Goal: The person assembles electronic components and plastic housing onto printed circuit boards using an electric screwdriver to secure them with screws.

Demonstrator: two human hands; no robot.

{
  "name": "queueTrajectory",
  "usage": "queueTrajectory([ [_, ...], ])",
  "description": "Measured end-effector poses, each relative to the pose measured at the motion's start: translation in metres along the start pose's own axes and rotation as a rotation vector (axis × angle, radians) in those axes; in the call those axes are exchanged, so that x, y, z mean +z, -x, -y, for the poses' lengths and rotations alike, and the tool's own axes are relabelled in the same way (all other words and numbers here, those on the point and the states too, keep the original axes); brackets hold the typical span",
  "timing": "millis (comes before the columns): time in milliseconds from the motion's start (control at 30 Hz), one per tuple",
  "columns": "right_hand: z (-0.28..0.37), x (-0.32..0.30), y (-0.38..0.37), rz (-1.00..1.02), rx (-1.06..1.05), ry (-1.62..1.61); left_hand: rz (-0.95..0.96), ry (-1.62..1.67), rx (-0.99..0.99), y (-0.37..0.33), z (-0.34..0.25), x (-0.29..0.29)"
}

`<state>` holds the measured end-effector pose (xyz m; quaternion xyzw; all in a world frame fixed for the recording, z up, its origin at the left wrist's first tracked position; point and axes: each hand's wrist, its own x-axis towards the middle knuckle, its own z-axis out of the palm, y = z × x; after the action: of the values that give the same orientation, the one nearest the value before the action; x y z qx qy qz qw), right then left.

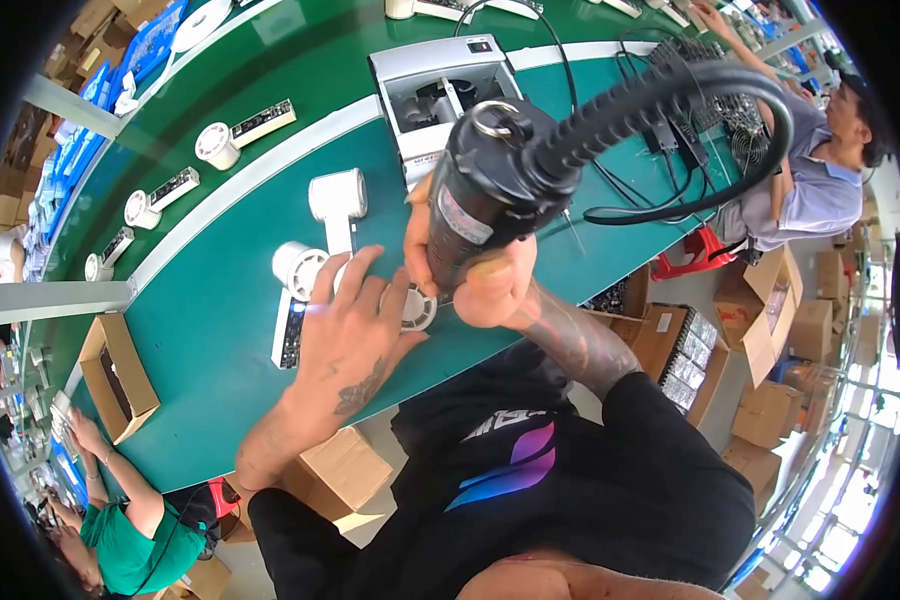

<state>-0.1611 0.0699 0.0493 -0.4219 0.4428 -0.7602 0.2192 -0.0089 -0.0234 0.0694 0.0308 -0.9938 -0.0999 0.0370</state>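
My right hand [500, 285] is wrapped round a black electric screwdriver [460, 215], held upright with its ringed top towards me. Its tip is hidden behind my fingers, over a small round white fan head [419, 312]. Against that fan head rest the thumb and forefinger of my left hand [355, 325], while its other fingers spread to the left. Beside my left fingertips lies a white handheld fan [298, 268] whose opened handle [288, 335] shows a circuit board. Another white fan [338, 195] lies just beyond.
A grey screw feeder [440, 90] stands behind the screwdriver, whose thick cable [690, 75] loops right. Several opened fans [217, 145] line the green conveyor beyond a pale rail. A cardboard box [118, 378] sits at left. Co-workers are at the left [140, 530] and right [810, 170].
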Motion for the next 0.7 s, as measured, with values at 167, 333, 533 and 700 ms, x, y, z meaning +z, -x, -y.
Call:
queueTrajectory([
  [167,0.006,-0.006,-0.001,-0.038,0.084,-0.073,-0.022,-0.001,0.011,-0.006,-0.002,-0.002],
  [333,0.012,-0.036,-0.007,0.045,0.031,-0.089,0.004,-0.006,0.002,-0.006,-0.004,0.0],
  [533,0.048,-0.056,-0.053,-0.141,-0.218,-0.041,-0.008,-0.004,0.018,-0.009,-0.009,-0.001],
  [700,0.021,-0.052,-0.048,-0.069,-0.198,0.249,0.002,-0.002,0.024,-0.011,-0.01,-0.001],
])
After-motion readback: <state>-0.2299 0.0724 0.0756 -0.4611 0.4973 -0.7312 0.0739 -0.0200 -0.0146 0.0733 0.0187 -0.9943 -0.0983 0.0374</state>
